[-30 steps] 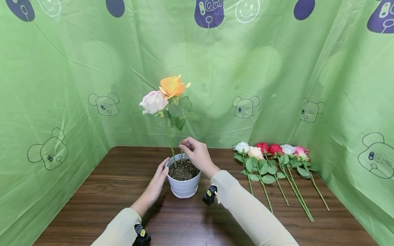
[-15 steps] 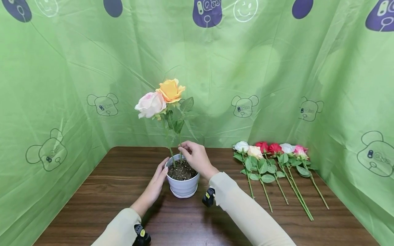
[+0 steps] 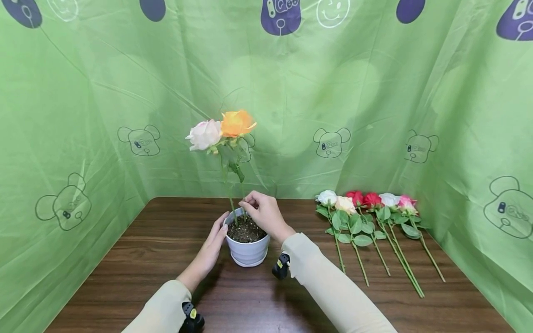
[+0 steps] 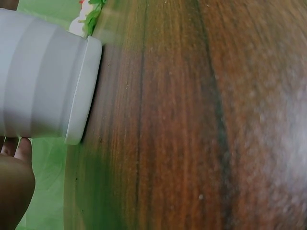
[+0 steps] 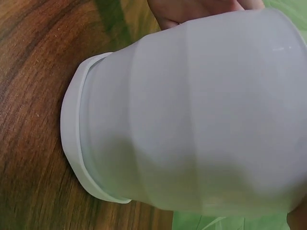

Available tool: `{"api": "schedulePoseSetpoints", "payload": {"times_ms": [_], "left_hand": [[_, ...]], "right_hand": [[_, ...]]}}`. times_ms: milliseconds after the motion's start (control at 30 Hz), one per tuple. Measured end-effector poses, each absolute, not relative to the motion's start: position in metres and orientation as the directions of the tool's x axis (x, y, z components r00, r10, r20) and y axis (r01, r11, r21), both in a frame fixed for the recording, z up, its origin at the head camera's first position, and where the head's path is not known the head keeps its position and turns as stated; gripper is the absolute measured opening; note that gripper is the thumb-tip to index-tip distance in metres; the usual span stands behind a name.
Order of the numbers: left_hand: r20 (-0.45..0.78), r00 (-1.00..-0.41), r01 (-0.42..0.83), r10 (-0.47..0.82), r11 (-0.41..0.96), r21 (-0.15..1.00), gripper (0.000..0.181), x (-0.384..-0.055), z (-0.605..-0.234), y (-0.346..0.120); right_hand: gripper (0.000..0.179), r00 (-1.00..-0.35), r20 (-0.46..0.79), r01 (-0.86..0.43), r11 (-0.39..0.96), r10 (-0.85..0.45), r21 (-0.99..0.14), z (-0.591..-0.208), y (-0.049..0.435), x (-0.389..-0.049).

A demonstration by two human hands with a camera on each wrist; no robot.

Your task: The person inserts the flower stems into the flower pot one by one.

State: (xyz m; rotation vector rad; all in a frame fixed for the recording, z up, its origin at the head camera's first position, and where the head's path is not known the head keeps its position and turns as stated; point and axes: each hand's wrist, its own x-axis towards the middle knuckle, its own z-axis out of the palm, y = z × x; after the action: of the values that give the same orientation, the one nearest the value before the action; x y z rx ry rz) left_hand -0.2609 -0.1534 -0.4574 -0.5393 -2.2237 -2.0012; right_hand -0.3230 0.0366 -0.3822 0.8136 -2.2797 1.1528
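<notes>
A white flowerpot full of dark soil stands on the table, and two roses rise from it. One is a pale pink rose, the other an orange rose close beside it. My left hand rests along the pot's left side with its fingers extended. Just above the soil my right hand pinches the orange rose's stem between thumb and fingers, hiding its lower part. Both wrist views are mostly filled by the pot's ribbed wall and its saucer.
Several loose roses lie in a row at the right of the brown wooden table: a white rose, a cream rose, red ones and a pink rose among them. A green printed curtain surrounds the table's back and sides.
The orange rose swings left, then back right, and its head sits lower than before. My right hand has come slightly down with the stem. My left hand stays on the pot.
</notes>
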Motion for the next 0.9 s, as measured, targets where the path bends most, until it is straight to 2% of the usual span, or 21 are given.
{"api": "schedulePoseSetpoints", "payload": {"times_ms": [367, 667, 900], "left_hand": [[0.307, -0.93, 0.325, 0.2, 0.059, 0.944, 0.051, -0.2613, -0.4576, -0.1535], [0.308, -0.933, 0.326, 0.187, 0.071, 0.943, 0.052, -0.2612, -0.4567, -0.1534], [0.305, -0.933, 0.324, 0.19, 0.073, 0.943, 0.05, -0.2608, -0.4575, -0.1522]], "right_hand": [[0.02, -0.761, 0.573, -0.638, 0.51, -0.305, -0.577, -0.3812, 0.0379, -0.3263], [0.01, -0.745, 0.571, -0.664, 0.461, -0.344, -0.589, -0.381, 0.0357, -0.3254], [0.008, -0.732, 0.586, -0.674, 0.487, -0.347, -0.555, -0.3838, 0.0365, -0.324]]}}
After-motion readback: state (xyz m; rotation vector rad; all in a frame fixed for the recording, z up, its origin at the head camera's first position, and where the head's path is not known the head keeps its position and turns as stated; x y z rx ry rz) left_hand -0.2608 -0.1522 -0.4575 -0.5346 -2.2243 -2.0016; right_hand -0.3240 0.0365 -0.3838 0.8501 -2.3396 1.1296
